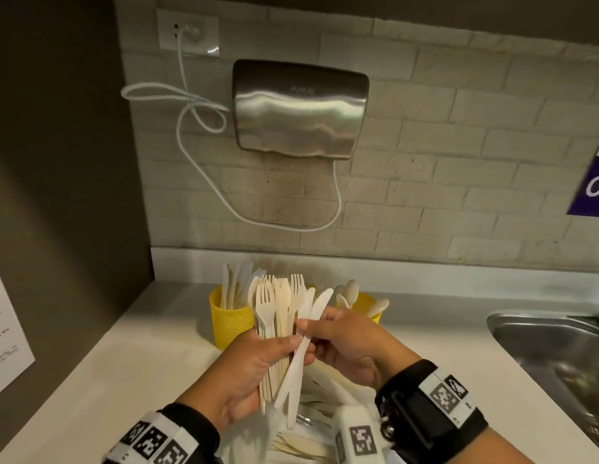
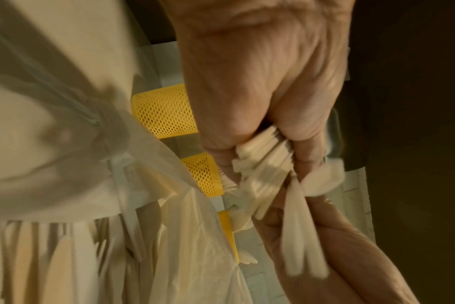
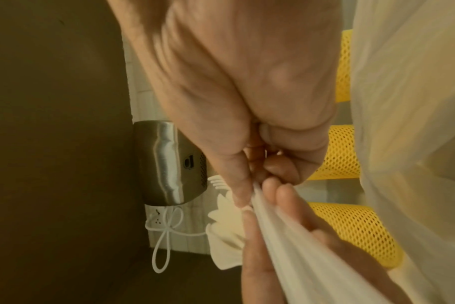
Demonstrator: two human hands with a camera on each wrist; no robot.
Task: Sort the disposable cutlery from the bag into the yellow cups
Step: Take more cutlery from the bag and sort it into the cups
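In the head view my left hand point(image 1: 284, 349) grips an upright bundle of pale forks and knives point(image 1: 278, 309) above the counter. My right hand point(image 1: 306, 328) pinches two white knives point(image 1: 296, 373) at the bundle's right side; they slant down toward the bag. Behind the bundle stand yellow mesh cups: the left cup point(image 1: 229, 318) holds knives, the right cup point(image 1: 370, 304) holds spoons, and a middle one point(image 2: 203, 174) shows in the left wrist view. The translucent bag point(image 1: 311, 437) with more cutlery lies below my hands. The right wrist view shows fingertips point(image 3: 240, 197) pinching the white knives point(image 3: 294, 242).
A steel sink point(image 1: 552, 360) is sunk into the white counter point(image 1: 124, 363) at the right. A metal hand dryer point(image 1: 299, 108) with a looped white cable point(image 1: 204, 108) hangs on the brick wall above the cups. A dark wall closes the left side.
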